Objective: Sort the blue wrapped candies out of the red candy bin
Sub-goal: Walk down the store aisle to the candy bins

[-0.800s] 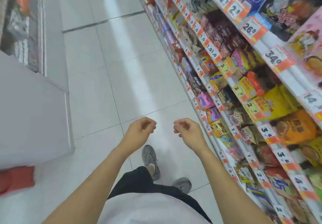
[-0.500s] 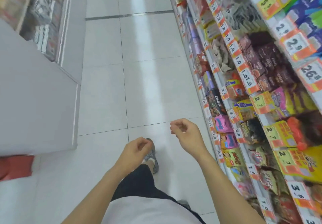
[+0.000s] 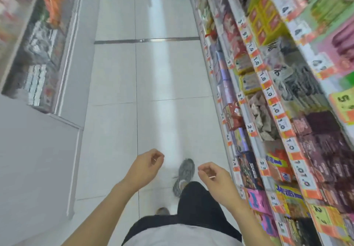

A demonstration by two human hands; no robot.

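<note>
Hanging loose: L grip (image 3: pixel 146 166), R grip (image 3: pixel 212 177)

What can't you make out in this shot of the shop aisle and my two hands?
- Head view: red candy bin and blue wrapped candies, not in frame.
- Shelf goods: labels smeared by motion blur.
- Chest freezer: contents blurred, cut off by the left edge.
- Left hand, right hand: fingers curl loosely; anything tiny inside is too small to tell.

person further along aisle, left hand (image 3: pixel 147 166) raised
</note>
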